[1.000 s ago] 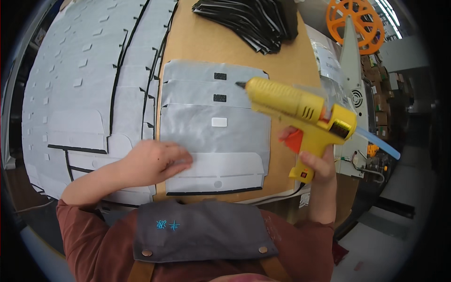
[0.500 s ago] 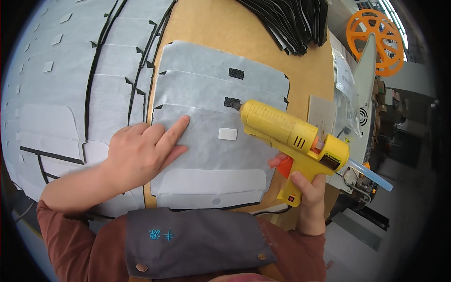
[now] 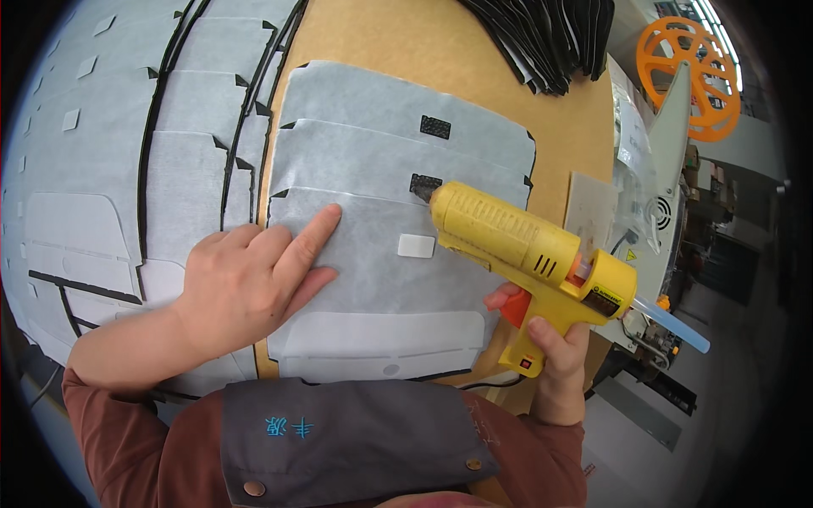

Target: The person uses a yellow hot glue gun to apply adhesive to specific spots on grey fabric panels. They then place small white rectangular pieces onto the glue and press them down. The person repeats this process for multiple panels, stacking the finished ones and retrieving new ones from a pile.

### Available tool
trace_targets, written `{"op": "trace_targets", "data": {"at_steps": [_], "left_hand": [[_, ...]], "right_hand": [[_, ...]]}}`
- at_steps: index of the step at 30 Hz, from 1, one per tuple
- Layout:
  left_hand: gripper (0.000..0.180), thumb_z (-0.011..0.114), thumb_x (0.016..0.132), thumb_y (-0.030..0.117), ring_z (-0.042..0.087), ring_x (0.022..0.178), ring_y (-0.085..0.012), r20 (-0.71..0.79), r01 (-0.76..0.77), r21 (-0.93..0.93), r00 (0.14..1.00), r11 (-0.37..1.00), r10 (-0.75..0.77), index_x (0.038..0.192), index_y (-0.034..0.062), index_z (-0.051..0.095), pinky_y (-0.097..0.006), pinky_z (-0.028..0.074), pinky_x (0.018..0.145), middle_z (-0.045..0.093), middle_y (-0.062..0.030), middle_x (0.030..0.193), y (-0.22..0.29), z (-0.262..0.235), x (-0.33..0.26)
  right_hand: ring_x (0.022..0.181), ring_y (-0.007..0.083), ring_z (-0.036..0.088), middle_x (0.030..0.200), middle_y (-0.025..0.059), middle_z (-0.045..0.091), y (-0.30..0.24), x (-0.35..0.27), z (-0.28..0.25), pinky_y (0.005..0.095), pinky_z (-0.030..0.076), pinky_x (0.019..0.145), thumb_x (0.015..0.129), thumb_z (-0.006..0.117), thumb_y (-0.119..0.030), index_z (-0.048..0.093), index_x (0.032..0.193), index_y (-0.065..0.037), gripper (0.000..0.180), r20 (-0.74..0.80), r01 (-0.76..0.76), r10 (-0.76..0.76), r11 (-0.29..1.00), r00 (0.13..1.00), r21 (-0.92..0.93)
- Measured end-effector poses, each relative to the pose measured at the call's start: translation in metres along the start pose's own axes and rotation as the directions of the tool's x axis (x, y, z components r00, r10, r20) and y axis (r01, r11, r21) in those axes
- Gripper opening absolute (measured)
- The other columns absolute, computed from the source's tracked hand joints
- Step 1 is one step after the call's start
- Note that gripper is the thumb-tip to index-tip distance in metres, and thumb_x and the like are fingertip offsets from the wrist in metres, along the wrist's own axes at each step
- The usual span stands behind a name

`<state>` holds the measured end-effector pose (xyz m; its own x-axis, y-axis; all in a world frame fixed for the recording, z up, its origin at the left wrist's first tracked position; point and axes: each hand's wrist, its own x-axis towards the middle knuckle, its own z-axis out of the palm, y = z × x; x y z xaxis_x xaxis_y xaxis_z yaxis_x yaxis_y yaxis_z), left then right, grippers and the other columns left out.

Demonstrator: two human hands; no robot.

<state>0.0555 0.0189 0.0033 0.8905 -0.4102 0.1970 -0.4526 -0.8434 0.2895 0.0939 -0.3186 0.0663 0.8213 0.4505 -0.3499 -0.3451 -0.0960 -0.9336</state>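
Note:
A yellow hot glue gun (image 3: pixel 506 230) is in my right hand (image 3: pixel 561 351), fingers wrapped round the grip by its orange trigger. Its dark nozzle meets the lower of two black textured patches (image 3: pixel 435 127) on a stack of overlapping pale grey fabric panels (image 3: pixel 356 262). A clear glue stick (image 3: pixel 673 324) juts from the gun's back end. Left of the nozzle, my left hand (image 3: pixel 241 284) rests on the panels with its index finger stretched out and thumb apart, holding nothing. A small white rectangular tab (image 3: pixel 416 246) lies below the nozzle on the same fabric.
More pale panels with black edging (image 3: pixel 182 102) cover the left side. Black-edged pieces (image 3: pixel 550 38) lie bunched at the far end of the tan table (image 3: pixel 373 38). To the right are a flat greyish plate (image 3: pixel 589 207), a machine and an orange reel (image 3: pixel 688 78). A black cord (image 3: pixel 495 383) runs near the front edge.
The view has shifted slightly. My left finger stays on the panels, and the glue gun's nozzle remains at the lower black patch, with little visible movement.

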Motion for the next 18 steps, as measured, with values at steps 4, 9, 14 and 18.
{"op": "trace_targets", "data": {"at_steps": [4,9,14,18], "left_hand": [[0.069,0.079,0.075,0.027,0.046,0.055,-0.0145,-0.001,0.003,-0.003,1.000,1.000,-0.003,0.137,0.0049,0.057,-0.029,0.038,0.047,0.043,0.0006,0.067,0.0009,-0.0012,-0.0005],[0.069,0.079,0.075,0.027,0.046,0.055,-0.0144,0.006,0.001,-0.007,1.000,1.000,-0.001,0.137,0.0050,0.057,-0.029,0.038,0.047,0.043,0.0006,0.067,0.0005,0.0000,0.0000],[0.070,0.079,0.076,0.027,0.046,0.055,-0.0142,0.016,0.004,-0.011,1.000,1.000,-0.004,0.138,0.0052,0.057,-0.029,0.037,0.047,0.043,0.0007,0.067,0.0004,-0.0003,0.0003],[0.070,0.079,0.076,0.028,0.046,0.055,-0.0141,0.019,0.003,-0.003,1.000,1.000,-0.003,0.138,0.0055,0.057,-0.029,0.037,0.047,0.043,0.0008,0.067,0.0002,0.0004,-0.0003]], "right_hand": [[0.109,0.0321,0.061,0.125,0.0212,0.055,0.0029,-0.0017,-0.0039,0.0459,0.049,0.096,0.088,0.060,-0.006,0.038,0.141,0.003,0.058,-0.009,-0.001,0.001,1.000,1.000,0.002],[0.108,0.0327,0.062,0.126,0.0215,0.054,0.0070,-0.0033,-0.0036,0.0460,0.049,0.095,0.088,0.060,-0.006,0.037,0.142,0.003,0.059,-0.036,0.036,-0.035,0.999,0.999,0.026],[0.107,0.0330,0.062,0.127,0.0215,0.054,0.0081,-0.0029,-0.0041,0.0458,0.049,0.095,0.088,0.060,-0.007,0.037,0.142,0.002,0.060,-0.035,0.015,-0.014,1.000,0.999,0.026],[0.106,0.0333,0.062,0.126,0.0211,0.055,0.0095,-0.0048,-0.0057,0.0457,0.049,0.094,0.088,0.061,-0.008,0.038,0.141,0.003,0.060,-0.035,0.017,-0.016,1.000,0.999,0.024]]}}
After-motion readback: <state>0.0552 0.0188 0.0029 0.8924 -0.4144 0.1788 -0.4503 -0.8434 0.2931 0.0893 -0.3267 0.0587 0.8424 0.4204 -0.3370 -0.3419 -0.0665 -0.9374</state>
